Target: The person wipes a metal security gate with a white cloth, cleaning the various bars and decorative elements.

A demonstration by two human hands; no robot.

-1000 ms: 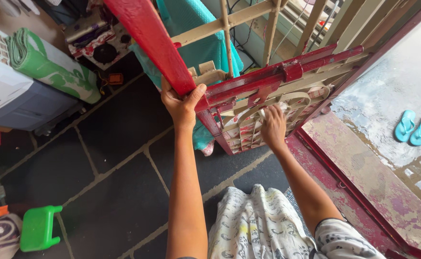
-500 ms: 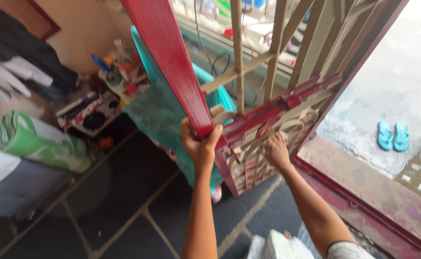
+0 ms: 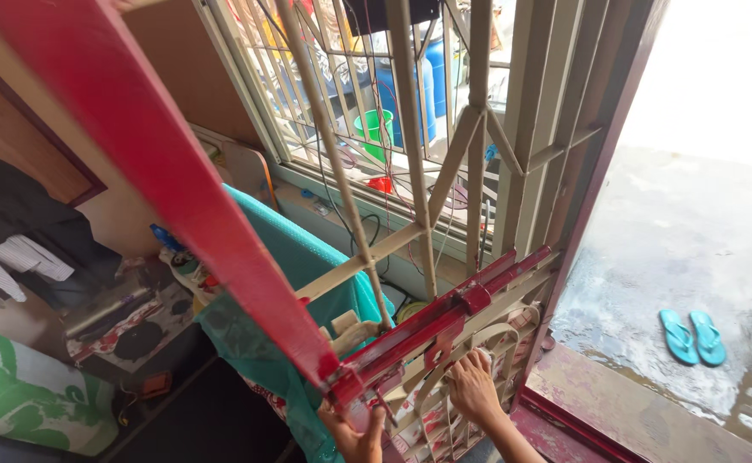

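Teal cloth (image 3: 307,257) behind red gate frame (image 3: 162,189), seemingly touching.

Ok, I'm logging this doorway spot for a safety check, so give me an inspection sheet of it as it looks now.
Surface: dark floor indoors; wet pale ground outside the doorway.
Job's things: red and cream metal grille gate, swung open, its red frame edge slanting across the view.
Clutter: rolled green mat, teal cloth, small items on a low shelf, hanging clothes.
Hands: left hand grips the gate's red edge near its latch; right hand presses on the cream lower bars.
Cables: thin wires hang along the window grille.
Surroundings: barred window, blue barrels and green bucket beyond it; turquoise flip-flops outside.
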